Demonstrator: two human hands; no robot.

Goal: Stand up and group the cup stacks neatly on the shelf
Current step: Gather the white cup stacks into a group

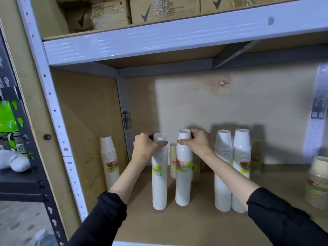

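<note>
While left hand (145, 147) fingers grasp left stack (159, 185), right hand (199, 141) grasps right stack (183, 185), gap between.

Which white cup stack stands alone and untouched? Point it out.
The far-left white stack, against the side panel. The left hand and right hand grip the middle stacks; the right pair stands side by side.
</note>
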